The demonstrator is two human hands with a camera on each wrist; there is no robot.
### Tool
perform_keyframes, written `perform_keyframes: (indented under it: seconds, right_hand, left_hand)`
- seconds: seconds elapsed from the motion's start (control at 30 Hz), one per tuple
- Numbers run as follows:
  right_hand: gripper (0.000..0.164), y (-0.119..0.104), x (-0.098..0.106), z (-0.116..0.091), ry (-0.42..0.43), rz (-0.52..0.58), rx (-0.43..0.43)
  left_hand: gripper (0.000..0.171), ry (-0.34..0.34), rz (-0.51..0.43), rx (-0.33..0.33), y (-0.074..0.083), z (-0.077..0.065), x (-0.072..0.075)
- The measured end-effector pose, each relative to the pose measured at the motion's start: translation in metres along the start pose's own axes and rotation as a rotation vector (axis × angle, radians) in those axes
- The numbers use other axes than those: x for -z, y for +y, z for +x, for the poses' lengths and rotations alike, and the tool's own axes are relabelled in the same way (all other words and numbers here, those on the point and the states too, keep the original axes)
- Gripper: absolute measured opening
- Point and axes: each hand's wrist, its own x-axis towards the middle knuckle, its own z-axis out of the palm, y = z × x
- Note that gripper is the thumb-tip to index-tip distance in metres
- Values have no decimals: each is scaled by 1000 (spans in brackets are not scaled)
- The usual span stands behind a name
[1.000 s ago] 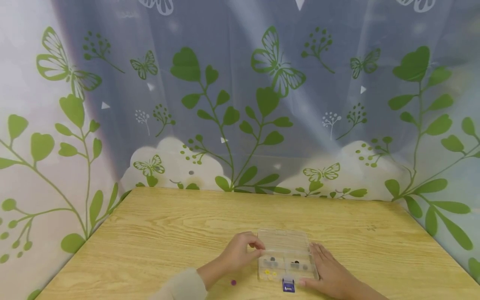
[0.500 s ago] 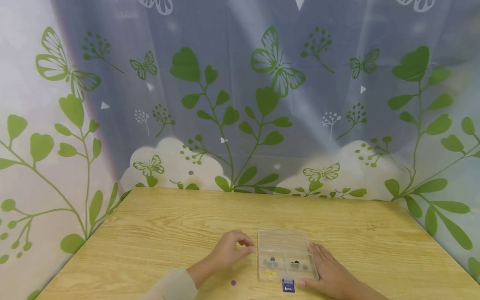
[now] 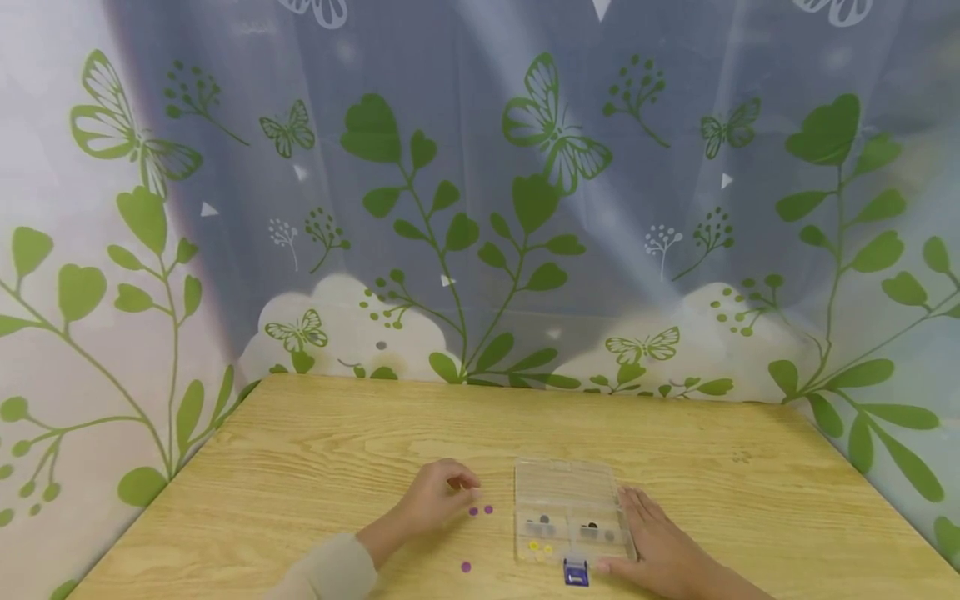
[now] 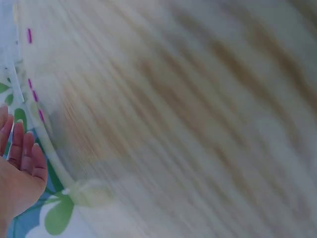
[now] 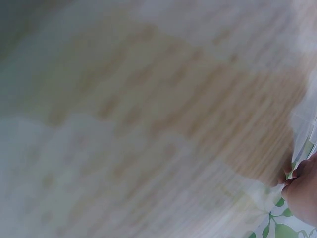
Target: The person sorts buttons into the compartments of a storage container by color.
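A clear plastic box [image 3: 565, 483] with divided compartments and a blue latch [image 3: 576, 573] stands on the table with its lid raised. Several dark and yellow small pieces [image 3: 534, 546] lie in its compartments. My right hand [image 3: 663, 546] rests against the box's right side, fingers straight, thumb at the front edge. To the left of the box, my left hand [image 3: 435, 498] hovers low with fingers loosely bent and nothing visible in them. By its fingertips lie two small purple discs [image 3: 488, 509]. Another purple disc [image 3: 466, 567] lies nearer the front. Purple pieces [image 4: 34, 95] also show in the left wrist view.
The wood-grain table [image 3: 337, 433] extends around the box and hands. Behind and at both sides hangs a curtain [image 3: 465, 208] printed with green leaves and butterflies.
My left hand has moved left, away from the box. Two purple discs now show on the table by its fingertips. My right hand and the box have stayed in place.
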Motion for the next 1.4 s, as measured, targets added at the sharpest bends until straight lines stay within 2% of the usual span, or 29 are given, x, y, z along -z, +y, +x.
perform_keyframes:
  seconds: [0.27, 0.63, 1.0, 1.4]
  right_hand:
    - [100, -1, 0, 0, -10, 3, -14]
    - [101, 0, 0, 0, 3, -16, -11]
    - [101, 1, -1, 0, 13, -9, -6]
    - [102, 1, -3, -1, 28, -13, -3]
  left_hand:
    - [13, -74, 38, 34, -12, -4, 8]
    - [13, -132, 14, 44, -17, -4, 12]
    - [6, -74, 58, 25, -22, -3, 5]
    - [5, -69, 54, 27, -21, -5, 3]
